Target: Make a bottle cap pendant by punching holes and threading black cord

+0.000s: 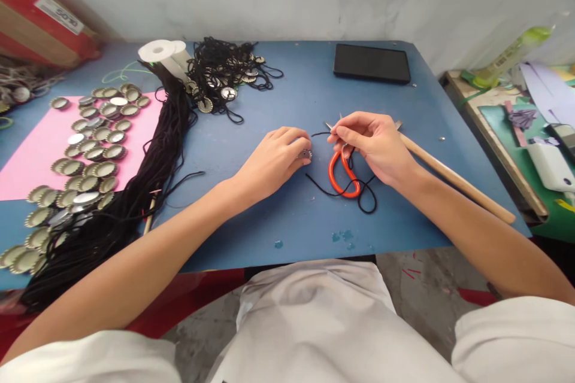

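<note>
My left hand (pixel 275 158) rests on the blue table (pixel 287 215), its fingers curled round a small round metal cap (pixel 305 155). My right hand (pixel 375 143) is closed in a pinch on a black cord (pixel 354 191) and also holds orange-handled snips (pixel 344 175), whose metal tips stick out past the fingers. The cord runs from between the hands and loops on the table below the right hand. The two hands are a few centimetres apart.
Several crimped metal caps (pixel 85 155) lie on a pink sheet (pixel 31 155) at left. A long bundle of black cords (pixel 148 173) runs beside them. A white spool (pixel 164 54), a pile of corded caps (pixel 224 75), a black tablet (pixel 372 63) and a wooden stick (pixel 458 179) are on the table.
</note>
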`<state>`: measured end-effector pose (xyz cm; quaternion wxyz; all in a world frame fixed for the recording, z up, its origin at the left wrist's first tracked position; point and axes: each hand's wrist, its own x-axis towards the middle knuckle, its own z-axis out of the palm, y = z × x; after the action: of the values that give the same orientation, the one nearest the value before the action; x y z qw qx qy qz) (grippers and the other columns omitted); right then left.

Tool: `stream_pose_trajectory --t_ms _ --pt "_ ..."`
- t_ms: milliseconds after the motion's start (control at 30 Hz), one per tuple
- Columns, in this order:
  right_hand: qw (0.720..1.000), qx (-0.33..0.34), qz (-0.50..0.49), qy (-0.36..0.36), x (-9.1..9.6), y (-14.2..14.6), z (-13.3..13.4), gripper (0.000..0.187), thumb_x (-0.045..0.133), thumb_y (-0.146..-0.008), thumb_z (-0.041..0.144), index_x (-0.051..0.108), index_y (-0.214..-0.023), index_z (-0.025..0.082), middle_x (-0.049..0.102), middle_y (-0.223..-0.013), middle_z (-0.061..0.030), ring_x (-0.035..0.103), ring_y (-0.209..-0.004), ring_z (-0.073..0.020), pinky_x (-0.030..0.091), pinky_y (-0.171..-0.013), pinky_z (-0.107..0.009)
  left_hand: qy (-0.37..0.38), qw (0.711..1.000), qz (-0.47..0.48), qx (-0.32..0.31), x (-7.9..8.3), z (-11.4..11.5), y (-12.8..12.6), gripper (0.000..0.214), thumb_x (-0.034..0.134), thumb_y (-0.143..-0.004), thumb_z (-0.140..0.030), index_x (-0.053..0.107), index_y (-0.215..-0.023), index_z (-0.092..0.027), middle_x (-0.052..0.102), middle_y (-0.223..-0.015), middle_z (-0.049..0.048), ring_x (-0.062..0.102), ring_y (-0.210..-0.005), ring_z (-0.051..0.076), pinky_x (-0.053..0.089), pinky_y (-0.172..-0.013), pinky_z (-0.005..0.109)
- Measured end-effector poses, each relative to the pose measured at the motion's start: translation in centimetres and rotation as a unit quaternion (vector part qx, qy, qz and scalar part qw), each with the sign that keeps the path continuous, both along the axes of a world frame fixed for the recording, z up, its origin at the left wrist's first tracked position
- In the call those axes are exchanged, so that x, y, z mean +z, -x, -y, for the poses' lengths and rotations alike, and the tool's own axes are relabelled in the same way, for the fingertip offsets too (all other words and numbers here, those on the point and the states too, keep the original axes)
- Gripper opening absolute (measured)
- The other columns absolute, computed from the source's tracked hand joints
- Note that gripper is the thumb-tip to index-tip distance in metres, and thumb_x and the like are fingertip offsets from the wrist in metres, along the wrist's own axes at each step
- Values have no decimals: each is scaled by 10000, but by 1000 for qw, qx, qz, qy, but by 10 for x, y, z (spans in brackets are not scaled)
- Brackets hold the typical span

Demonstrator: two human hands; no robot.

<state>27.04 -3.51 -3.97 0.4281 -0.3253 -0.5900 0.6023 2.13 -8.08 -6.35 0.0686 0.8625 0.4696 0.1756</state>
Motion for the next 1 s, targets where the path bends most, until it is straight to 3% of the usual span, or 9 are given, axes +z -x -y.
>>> stream_pose_trajectory --t_ms 67,167,300,400,500,633,833,1000 --pt "1000 6 5 0 -1 0 0 299 1003 -814 453 859 -935 222 843 -867 -41 745 -739 -161 608 -638 -283 20 999 22 44 3 0 -1 118 651 -1077 -291 669 -1131 -188 764 -1208 140 686 -1157 320 555 -1008 461" --pt "1000 15 6 -14 -3 1 -2 250 985 -824 395 882 -980 230 851 -904 -38 747 -757 -158 643 -671 -294 80 984 112 117 8 1 -5 81 671 -1029 -234 601 -1066 -217 729 -917 32 691 -822 215 544 -795 351" --pt "998 54 -6 -45 -4 -1 -2 151 915 -885 335 911 -1006 244 864 -980 -35 743 -748 -142 667 -690 -297 230 918 306 106 12 4 -12 177 630 -1017 -192 567 -1178 -230 669 -779 -49 652 -559 126 550 -609 271" --pt "995 80 9 -64 -4 0 1 120 864 -935 297 919 -1031 252 867 -996 -32 748 -739 -134 675 -705 -293 283 871 397 60 9 4 -14 197 667 -999 -204 615 -1189 -208 712 -917 2 756 -682 145 654 -673 300" --pt "995 63 33 -66 -4 2 4 96 863 -924 283 921 -991 248 862 -951 -30 751 -727 -145 686 -697 -302 311 841 441 29 6 4 -15 259 730 -959 -193 673 -1211 -176 745 -1064 49 797 -818 161 702 -786 343" --pt "998 33 28 -39 -6 5 4 101 895 -880 286 921 -970 248 868 -937 -28 768 -725 -155 708 -726 -319 327 832 448 15 6 6 -16 426 820 -885 -153 707 -1296 -153 787 -1105 56 795 -889 160 680 -895 349" --pt "999 13 -22 -32 -10 9 5 102 928 -858 300 918 -953 265 879 -935 -12 818 -799 -170 732 -816 -332 365 803 470 -29 1 9 -21 559 880 -856 -174 689 -1380 -146 748 -1411 136 811 -1041 201 670 -979 371" --pt "998 -28 10 -63 -13 8 4 74 910 -871 298 912 -933 259 884 -936 -16 827 -787 -181 740 -834 -354 372 793 482 16 5 11 -22 478 798 -1018 -319 695 -1451 -147 795 -1347 135 815 -1086 225 672 -1077 455"
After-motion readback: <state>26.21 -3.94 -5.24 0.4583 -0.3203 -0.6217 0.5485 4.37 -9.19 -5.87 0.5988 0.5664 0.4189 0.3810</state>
